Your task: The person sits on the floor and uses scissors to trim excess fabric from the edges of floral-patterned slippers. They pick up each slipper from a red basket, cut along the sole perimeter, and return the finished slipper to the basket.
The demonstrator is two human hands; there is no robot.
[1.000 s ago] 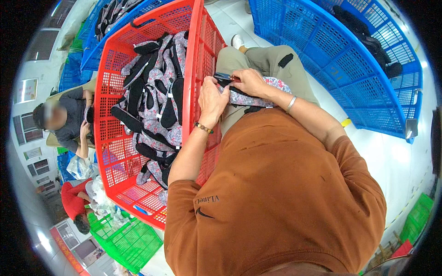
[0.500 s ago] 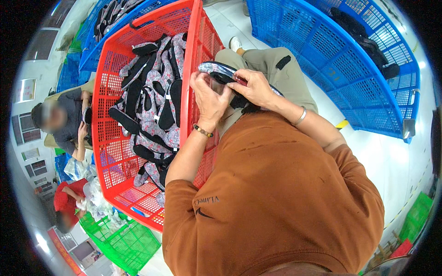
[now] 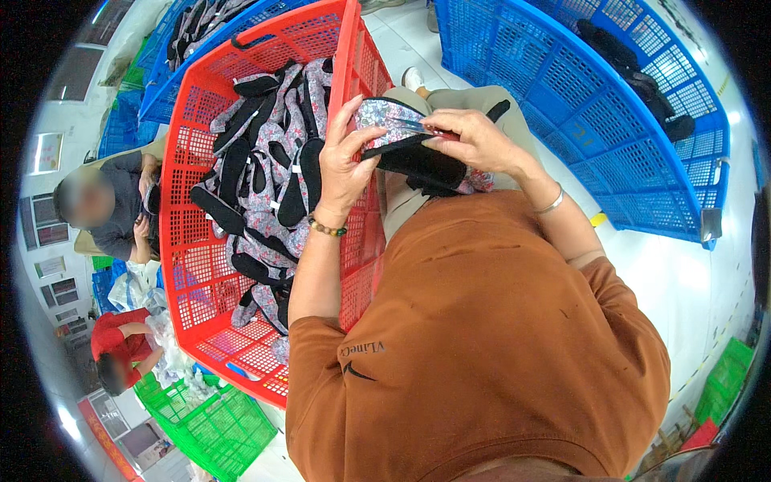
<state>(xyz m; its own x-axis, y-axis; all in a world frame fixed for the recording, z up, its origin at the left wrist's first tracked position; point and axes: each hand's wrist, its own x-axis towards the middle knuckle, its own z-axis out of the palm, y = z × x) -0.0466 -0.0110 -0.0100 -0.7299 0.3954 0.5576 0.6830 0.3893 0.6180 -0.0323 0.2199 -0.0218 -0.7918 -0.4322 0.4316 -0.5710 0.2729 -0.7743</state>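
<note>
My left hand (image 3: 344,167) grips a slipper (image 3: 379,146) with a grey and pink floral upper and black edging, its thumb across the fabric and fingers behind. In my right hand (image 3: 486,146) are small snips (image 3: 414,125); their metal blades lie against the floral upper, and a dark red handle shows partly under the fingers. Below the hands, over my lap, are a black sole-like piece (image 3: 430,166) and more floral fabric (image 3: 479,180); whether these belong to another slipper I cannot tell.
Left of me stands a red plastic crate (image 3: 347,56) heaped with floral, black-soled slippers (image 3: 259,189). Blue crates (image 3: 562,120) stand at the right, one holding dark items. A green crate (image 3: 213,430) is at lower left. Two other people (image 3: 120,189) work beyond the red crate.
The slipper has turned so its floral upper faces up more. My right hand has shifted slightly right and up, with the snips' blades now showing over the fabric.
</note>
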